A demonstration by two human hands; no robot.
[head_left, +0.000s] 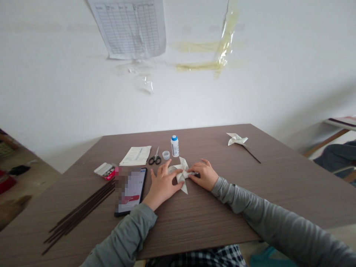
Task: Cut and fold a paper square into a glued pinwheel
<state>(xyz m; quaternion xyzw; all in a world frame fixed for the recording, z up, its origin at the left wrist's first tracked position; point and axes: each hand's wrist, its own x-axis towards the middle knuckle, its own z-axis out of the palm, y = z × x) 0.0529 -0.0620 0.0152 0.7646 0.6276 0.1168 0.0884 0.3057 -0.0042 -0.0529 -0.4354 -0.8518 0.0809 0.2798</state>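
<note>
A printed-paper pinwheel (183,175) lies on the table between my hands. My left hand (164,183) holds it from the left, thumb and index finger on the paper and the other fingers partly spread. From the right, my right hand (204,175) pinches one of its blades between thumb and fingers. Parts of the blades are hidden under my fingers. Just beyond my hands stand a white glue bottle (175,147) with a blue cap and a small clear cup (166,155). Black-handled scissors (155,158) rest left of the cup.
At the left are a stack of printed paper (135,155), a phone (133,191), an open small box (105,170) and several dark sticks (80,213). A pinwheel on a stick (236,139) lies at the far right. The table (222,222) meets a white wall behind.
</note>
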